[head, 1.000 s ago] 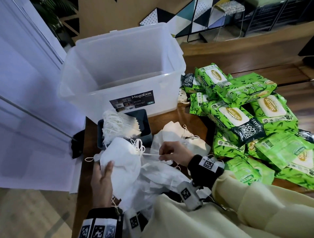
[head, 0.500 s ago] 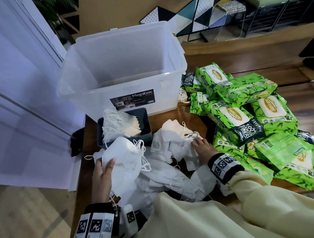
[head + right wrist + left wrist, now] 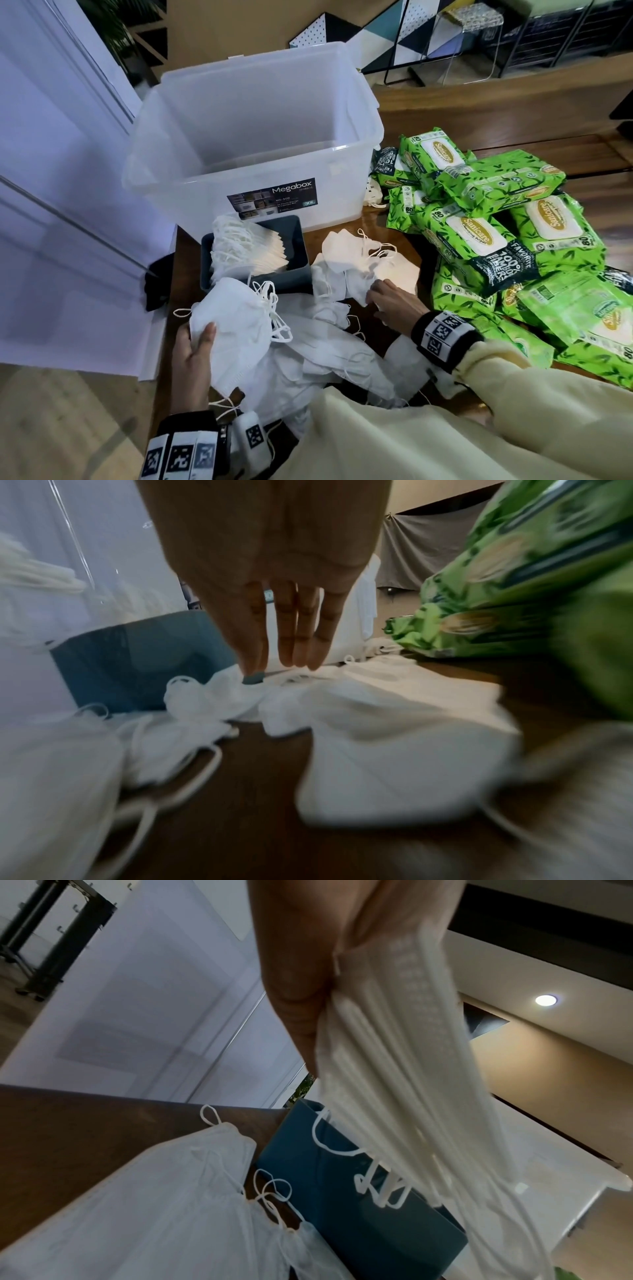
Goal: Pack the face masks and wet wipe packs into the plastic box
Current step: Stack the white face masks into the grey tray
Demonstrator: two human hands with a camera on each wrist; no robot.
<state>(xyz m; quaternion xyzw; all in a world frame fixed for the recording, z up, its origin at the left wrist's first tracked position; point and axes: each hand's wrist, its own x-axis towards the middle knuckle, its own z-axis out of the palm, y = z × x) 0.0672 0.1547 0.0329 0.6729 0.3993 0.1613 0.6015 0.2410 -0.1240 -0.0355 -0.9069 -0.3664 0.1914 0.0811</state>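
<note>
Loads of loose face masks (image 3: 363, 274) sat on the desk (image 3: 394, 219). Left hand (image 3: 191, 356) gripped a floppy stack of masks (image 3: 233, 325); right hand (image 3: 394, 305) had straight fingers (image 3: 291, 642) touching one. Light, soft, tangly loops, so I'd grab the bodies. Plastic box (image 3: 260, 192) looked empty.

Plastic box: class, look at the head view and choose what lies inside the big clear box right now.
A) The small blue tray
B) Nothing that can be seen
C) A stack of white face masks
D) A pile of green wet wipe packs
B: the plastic box shows only bare walls and floor, while the wet wipe packs lie on the table to its right and the blue tray of face masks stands in front of it.
</note>
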